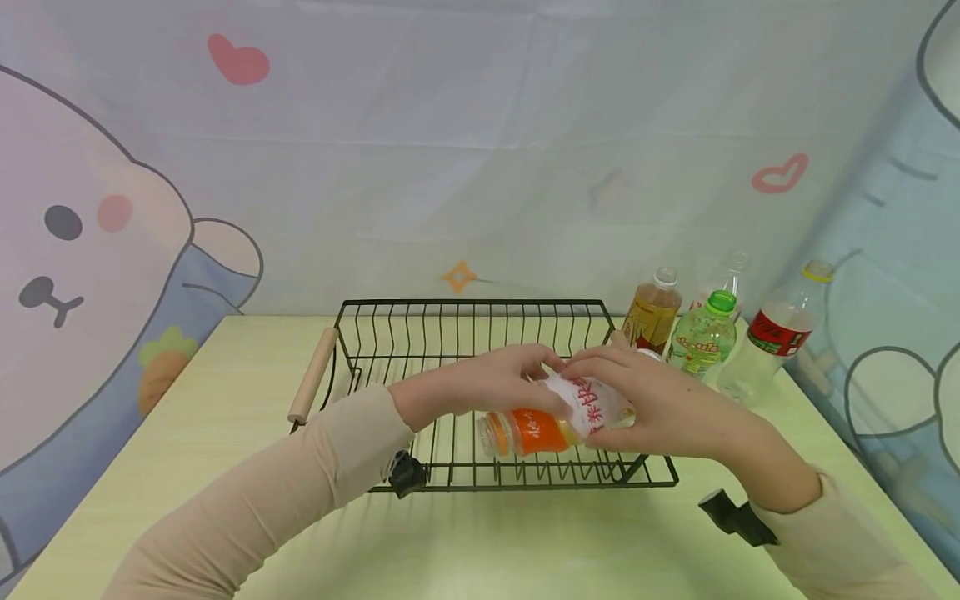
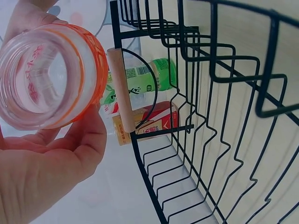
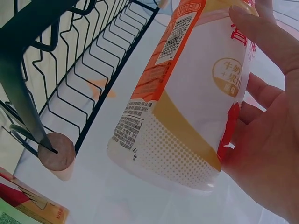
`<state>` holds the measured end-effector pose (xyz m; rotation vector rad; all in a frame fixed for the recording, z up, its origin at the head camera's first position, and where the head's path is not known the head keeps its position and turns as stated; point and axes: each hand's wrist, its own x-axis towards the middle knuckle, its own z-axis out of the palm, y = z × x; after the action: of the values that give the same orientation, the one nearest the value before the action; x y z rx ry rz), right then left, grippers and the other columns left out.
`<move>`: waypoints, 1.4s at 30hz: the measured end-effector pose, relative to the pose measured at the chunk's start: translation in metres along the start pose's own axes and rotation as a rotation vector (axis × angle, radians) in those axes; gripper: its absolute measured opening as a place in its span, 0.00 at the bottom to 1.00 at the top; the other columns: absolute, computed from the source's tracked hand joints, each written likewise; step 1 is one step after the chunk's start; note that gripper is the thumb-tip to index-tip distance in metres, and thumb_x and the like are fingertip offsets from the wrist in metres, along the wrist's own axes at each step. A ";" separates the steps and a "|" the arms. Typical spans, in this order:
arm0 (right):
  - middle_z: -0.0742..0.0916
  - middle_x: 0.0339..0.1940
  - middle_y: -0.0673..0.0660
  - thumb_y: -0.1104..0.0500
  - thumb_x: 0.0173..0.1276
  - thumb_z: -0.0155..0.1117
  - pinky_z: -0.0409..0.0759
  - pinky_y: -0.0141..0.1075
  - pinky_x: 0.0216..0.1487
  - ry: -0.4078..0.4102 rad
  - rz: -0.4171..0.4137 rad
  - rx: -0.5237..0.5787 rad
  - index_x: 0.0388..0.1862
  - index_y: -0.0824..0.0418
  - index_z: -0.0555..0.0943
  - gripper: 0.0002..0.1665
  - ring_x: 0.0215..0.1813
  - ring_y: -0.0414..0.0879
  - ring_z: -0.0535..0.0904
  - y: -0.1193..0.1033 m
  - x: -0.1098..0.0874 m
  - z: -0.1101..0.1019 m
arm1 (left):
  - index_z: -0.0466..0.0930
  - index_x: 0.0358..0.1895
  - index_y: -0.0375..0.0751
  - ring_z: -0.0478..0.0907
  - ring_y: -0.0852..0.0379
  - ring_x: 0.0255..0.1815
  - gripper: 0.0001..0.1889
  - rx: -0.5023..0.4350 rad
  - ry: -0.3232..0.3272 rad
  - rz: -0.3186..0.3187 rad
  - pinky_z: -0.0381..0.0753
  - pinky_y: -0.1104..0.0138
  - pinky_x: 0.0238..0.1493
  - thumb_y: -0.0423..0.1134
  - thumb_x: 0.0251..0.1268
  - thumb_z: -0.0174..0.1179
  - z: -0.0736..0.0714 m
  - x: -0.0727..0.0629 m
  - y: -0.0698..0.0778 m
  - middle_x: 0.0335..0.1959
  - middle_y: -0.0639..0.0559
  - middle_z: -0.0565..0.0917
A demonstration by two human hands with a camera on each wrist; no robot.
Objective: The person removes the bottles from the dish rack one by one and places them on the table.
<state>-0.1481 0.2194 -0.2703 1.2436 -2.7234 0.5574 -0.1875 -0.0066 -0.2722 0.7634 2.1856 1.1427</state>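
Over the black wire basket (image 1: pixel 457 302), both hands hold a clear plastic bottle (image 1: pixel 536 432) with an orange and white label. It lies nearly sideways, its uncapped mouth to the left. Curled around it from above and behind is the left hand (image 1: pixel 480 383), with the open neck (image 2: pixel 46 77) facing the left wrist view. At the bottle's base end, the right hand (image 1: pixel 667 408) grips the white part of the label (image 3: pixel 201 93), thumb and fingers on opposite sides. Red characters show on that white part in the head view.
Right of the basket stand several bottles: one with a yellow label (image 1: pixel 651 317), one with a green cap (image 1: pixel 703 337), one with a red label (image 1: pixel 776 337), and a clear one (image 1: pixel 735 271) behind. A wooden handle (image 1: pixel 313 373) is at the basket's left end. Behind hangs a printed cloth (image 1: pixel 420 167).
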 end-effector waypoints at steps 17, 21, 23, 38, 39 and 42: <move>0.79 0.60 0.48 0.53 0.53 0.77 0.81 0.38 0.48 -0.062 0.086 0.021 0.64 0.53 0.74 0.38 0.53 0.43 0.77 -0.001 -0.001 0.004 | 0.71 0.59 0.43 0.82 0.55 0.34 0.25 -0.010 0.011 -0.031 0.83 0.65 0.34 0.47 0.60 0.63 0.002 0.000 -0.003 0.39 0.48 0.82; 0.79 0.60 0.48 0.51 0.53 0.77 0.80 0.40 0.51 -0.062 0.077 0.008 0.64 0.54 0.73 0.39 0.56 0.44 0.77 0.000 -0.002 0.005 | 0.70 0.59 0.43 0.82 0.54 0.33 0.25 -0.021 -0.002 -0.034 0.84 0.64 0.33 0.47 0.60 0.63 0.003 0.000 -0.004 0.39 0.48 0.83; 0.79 0.60 0.48 0.50 0.53 0.77 0.80 0.40 0.50 -0.059 0.067 0.000 0.65 0.54 0.73 0.40 0.55 0.43 0.77 0.001 -0.003 0.005 | 0.70 0.59 0.43 0.83 0.54 0.33 0.26 -0.023 -0.006 -0.033 0.84 0.64 0.33 0.47 0.60 0.64 0.002 0.000 -0.004 0.39 0.48 0.83; 0.79 0.53 0.47 0.49 0.55 0.76 0.80 0.31 0.38 -0.035 0.134 0.102 0.61 0.53 0.73 0.35 0.44 0.42 0.75 0.003 -0.009 -0.002 | 0.67 0.63 0.45 0.82 0.54 0.43 0.27 -0.082 0.008 0.007 0.82 0.63 0.45 0.47 0.63 0.62 -0.006 -0.009 0.004 0.53 0.47 0.80; 0.79 0.51 0.47 0.49 0.55 0.76 0.80 0.31 0.37 -0.026 0.138 0.105 0.61 0.52 0.73 0.35 0.43 0.42 0.75 0.004 -0.010 -0.003 | 0.67 0.63 0.45 0.82 0.54 0.44 0.27 -0.083 0.012 0.011 0.81 0.62 0.47 0.46 0.63 0.62 -0.007 -0.010 0.004 0.54 0.47 0.80; 0.79 0.49 0.47 0.49 0.55 0.76 0.80 0.32 0.36 0.009 0.153 0.116 0.60 0.52 0.73 0.35 0.43 0.43 0.75 0.004 -0.014 -0.006 | 0.66 0.64 0.46 0.81 0.55 0.47 0.28 -0.078 0.028 0.018 0.79 0.61 0.50 0.47 0.63 0.62 -0.009 -0.013 0.005 0.55 0.47 0.80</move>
<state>-0.1425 0.2338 -0.2691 1.0579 -2.8312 0.7445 -0.1836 -0.0184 -0.2612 0.7394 2.1474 1.2473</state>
